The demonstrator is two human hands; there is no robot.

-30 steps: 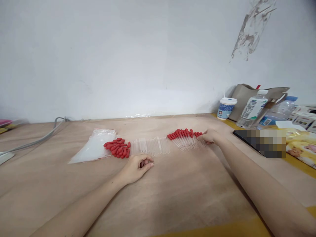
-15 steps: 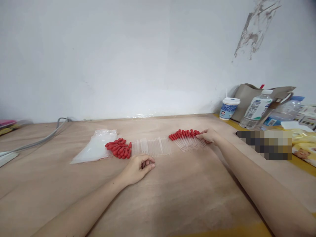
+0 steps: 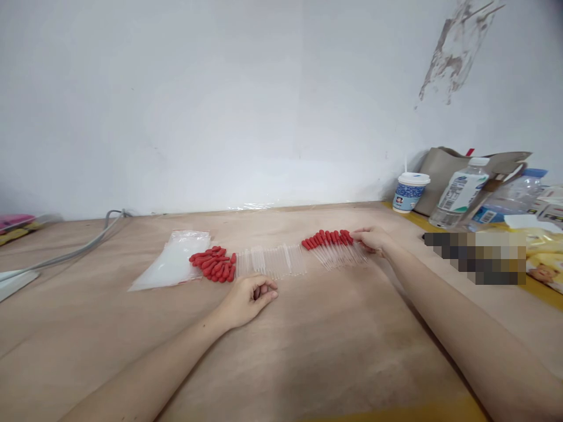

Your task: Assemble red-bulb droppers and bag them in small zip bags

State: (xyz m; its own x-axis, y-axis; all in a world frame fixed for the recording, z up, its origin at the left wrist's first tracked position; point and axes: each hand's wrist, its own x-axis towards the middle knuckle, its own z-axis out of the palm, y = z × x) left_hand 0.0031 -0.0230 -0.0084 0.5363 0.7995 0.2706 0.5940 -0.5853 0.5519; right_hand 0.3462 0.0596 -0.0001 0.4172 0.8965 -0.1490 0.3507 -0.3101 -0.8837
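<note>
My left hand (image 3: pixel 250 300) rests on the table with its fingers loosely curled and the thumb a little apart; nothing shows in it. Just beyond it lies a row of clear thin glass tubes (image 3: pixel 272 261). To their left is a pile of loose red rubber bulbs (image 3: pixel 213 265). My right hand (image 3: pixel 372 239) is at the right end of a row of droppers (image 3: pixel 329 241), clear tubes with red bulbs on them. Its fingertips are closed at the endmost dropper, beside the red bulb. The thumb is mostly hidden.
A white plastic bag (image 3: pixel 169 264) lies left of the bulbs. Grey cables (image 3: pixel 83 249) run along the far left. On the right stand a paper cup (image 3: pixel 409 192), a water bottle (image 3: pixel 464 193) and a beige bag (image 3: pixel 433 176). The wall (image 3: pixel 264 117) bounds the back.
My right hand has shifted slightly left and up, and the endmost red bulbs sit closer together. My left hand has stayed in place; the view has shifted a little.
</note>
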